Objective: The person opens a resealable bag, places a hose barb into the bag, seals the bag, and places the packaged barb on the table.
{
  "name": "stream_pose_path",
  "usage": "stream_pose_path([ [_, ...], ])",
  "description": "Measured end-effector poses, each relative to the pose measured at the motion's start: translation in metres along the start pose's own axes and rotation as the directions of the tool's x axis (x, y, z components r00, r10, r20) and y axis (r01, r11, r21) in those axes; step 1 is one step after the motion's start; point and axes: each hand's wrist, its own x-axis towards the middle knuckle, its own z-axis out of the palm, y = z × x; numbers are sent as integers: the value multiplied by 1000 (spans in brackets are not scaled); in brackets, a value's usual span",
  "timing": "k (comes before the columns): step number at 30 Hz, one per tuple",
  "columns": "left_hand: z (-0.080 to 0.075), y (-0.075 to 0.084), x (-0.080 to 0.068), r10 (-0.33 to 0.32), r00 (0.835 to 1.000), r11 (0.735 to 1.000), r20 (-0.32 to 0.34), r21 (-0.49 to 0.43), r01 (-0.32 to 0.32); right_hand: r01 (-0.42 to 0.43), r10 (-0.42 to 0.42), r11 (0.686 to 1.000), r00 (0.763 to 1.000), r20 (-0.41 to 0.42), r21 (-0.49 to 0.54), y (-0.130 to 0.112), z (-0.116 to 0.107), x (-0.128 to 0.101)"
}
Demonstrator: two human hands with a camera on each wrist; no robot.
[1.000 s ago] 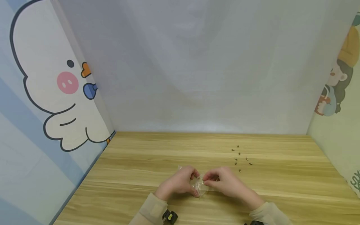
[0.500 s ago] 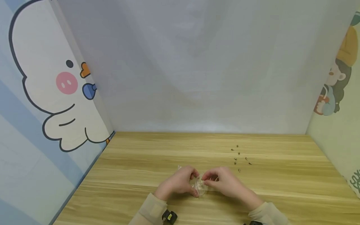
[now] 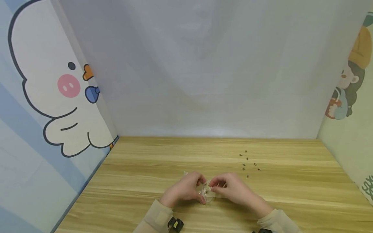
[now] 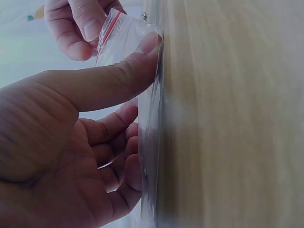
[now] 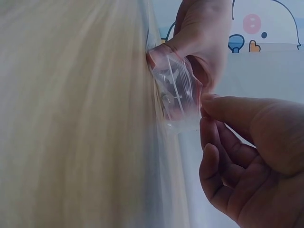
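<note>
A small clear zip bag (image 3: 208,196) with a red strip along its mouth lies low against the table between my hands. My left hand (image 3: 187,187) holds it, its thumb (image 4: 111,80) pressing down near the bag's mouth and the other fingers behind. From the right, my right hand (image 3: 233,189) pinches the bag's edge between thumb and forefinger (image 5: 213,107). A tiny dark piece (image 3: 206,191) shows through the plastic near the opening. Inside the bag in the right wrist view is a small shiny piece (image 5: 166,99), partly blurred by the film.
Several tiny screw-like metal pieces, among them one screw (image 3: 248,176), lie scattered on the wooden table (image 3: 140,168) beyond my right hand. A grey-white backdrop (image 3: 204,81) rises at the table's far edge. Printed panels with cartoon figures stand on both sides.
A dark piece now shows inside the bag's mouth, where earlier one was at the right fingertips. Both hands have stayed almost in place, and the loose pieces have not moved.
</note>
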Motion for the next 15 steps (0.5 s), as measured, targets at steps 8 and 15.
stream_pose_path([
  [8, -1, 0, 0, -9, 1000, 1000, 2, -16, 9, 4, -4, 1000, 1000, -3, 0, 0, -2, 0],
  [15, 0, 0, 0, 3, 1000, 1000, -1, -18, -3, 3, -3, 1000, 1000, -8, 4, 1, -2, 0],
])
